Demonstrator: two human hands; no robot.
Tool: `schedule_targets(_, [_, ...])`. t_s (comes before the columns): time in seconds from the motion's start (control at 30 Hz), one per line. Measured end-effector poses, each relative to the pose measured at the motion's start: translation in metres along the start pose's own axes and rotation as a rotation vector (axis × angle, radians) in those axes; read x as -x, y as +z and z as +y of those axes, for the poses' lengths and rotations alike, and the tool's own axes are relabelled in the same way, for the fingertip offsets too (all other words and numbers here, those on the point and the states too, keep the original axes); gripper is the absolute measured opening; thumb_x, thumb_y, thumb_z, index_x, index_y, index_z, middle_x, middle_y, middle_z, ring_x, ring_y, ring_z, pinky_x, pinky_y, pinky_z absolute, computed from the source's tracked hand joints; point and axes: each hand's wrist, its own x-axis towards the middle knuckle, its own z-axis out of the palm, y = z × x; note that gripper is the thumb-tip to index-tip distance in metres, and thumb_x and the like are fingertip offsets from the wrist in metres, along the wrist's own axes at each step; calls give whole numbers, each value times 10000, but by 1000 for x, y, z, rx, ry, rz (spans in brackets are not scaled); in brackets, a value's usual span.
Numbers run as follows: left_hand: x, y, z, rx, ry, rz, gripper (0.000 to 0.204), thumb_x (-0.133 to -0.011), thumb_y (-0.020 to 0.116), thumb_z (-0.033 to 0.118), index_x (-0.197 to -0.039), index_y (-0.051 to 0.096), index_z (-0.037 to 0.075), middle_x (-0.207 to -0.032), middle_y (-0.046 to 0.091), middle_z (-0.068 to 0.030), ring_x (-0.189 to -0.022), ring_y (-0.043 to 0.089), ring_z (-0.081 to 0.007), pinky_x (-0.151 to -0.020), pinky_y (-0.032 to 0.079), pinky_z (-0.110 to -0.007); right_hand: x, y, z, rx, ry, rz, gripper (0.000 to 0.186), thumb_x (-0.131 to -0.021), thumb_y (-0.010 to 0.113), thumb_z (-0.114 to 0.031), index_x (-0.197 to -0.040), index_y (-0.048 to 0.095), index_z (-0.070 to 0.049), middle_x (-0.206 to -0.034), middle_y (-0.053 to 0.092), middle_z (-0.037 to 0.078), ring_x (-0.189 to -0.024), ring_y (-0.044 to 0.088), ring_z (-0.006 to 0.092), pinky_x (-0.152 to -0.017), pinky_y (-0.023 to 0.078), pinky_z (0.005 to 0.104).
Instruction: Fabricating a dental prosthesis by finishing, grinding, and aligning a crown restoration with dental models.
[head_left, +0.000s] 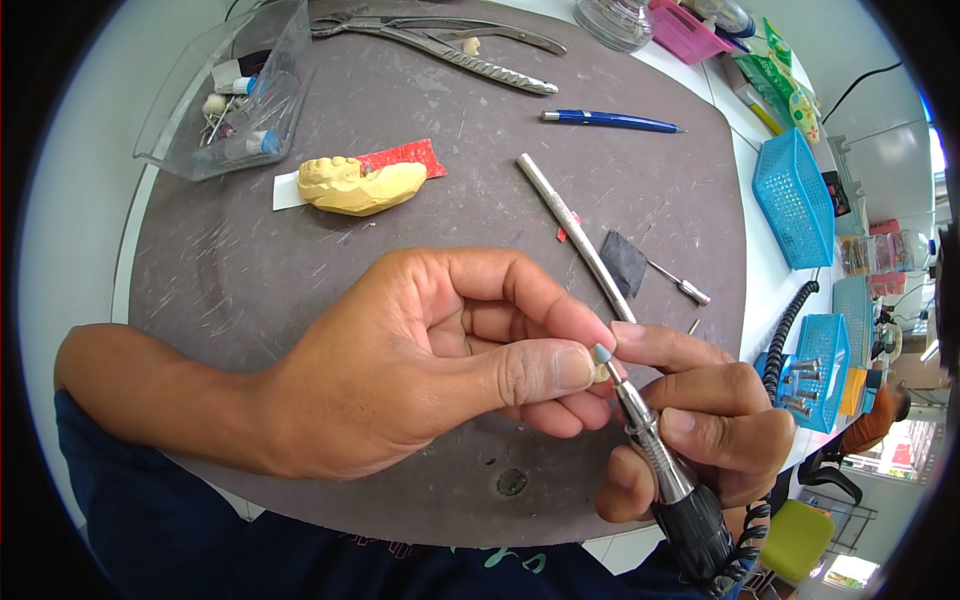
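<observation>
My left hand (430, 365) pinches a small cream tooth-like piece (600, 375) between thumb and forefinger; the fingers hide most of it. In my right hand (725, 405) is a rotary handpiece (655, 455), silver in front and black behind. Its grey-blue pointed polishing tip (602, 353) is at the piece, beside my left thumb; whether they touch I cannot tell. Beyond my hands lie a knurled metal instrument (560, 215), a dark square sheet (624, 264) and a small metal mandrel (690, 290). A yellow dental cast (370, 190) rests on a red and white strip (412, 157).
Pliers (470, 62) lie at the far edge of the brown work board (250, 260), with a blue pen (612, 121) nearer. A clear plastic box (180, 150) stands far left. Blue baskets (795, 200) line the right side, and a coiled black cord (778, 345) hangs there.
</observation>
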Motion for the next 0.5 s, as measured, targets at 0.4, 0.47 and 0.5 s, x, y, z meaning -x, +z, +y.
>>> schedule_targets(0.4, [-1, 0, 0, 15, 14, -6, 131, -951, 581, 5, -1077, 574, -30, -1037, 671, -222, -904, 707, -225, -797, 616, -314, -2, -8, -4, 145, 10, -162, 452, -808, 795, -140, -1062, 429, -61, -841, 542, 114, -996, 664, 399, -848, 583, 431])
schedule_targets(0.47, [-1, 0, 0, 11, 8, -3, 130, -953, 578, 6, -1077, 573, -30, -1040, 670, -225, -903, 708, -224, -797, 615, -314, -2, -7, -1, 125, -1, -148, 450, -809, 791, -136, -1068, 431, -61, -843, 542, 115, -991, 666, 399, -841, 586, 432])
schedule_targets(0.5, [-1, 0, 0, 9, 6, -1, 129, -954, 576, 6, -1077, 572, -30, -1042, 670, -227, -902, 708, -224, -797, 615, -313, -2, -7, -1, 117, 1, -148, 450, -809, 791, -135, -1068, 430, -61, -843, 542, 116, -988, 667, 399, -838, 587, 432])
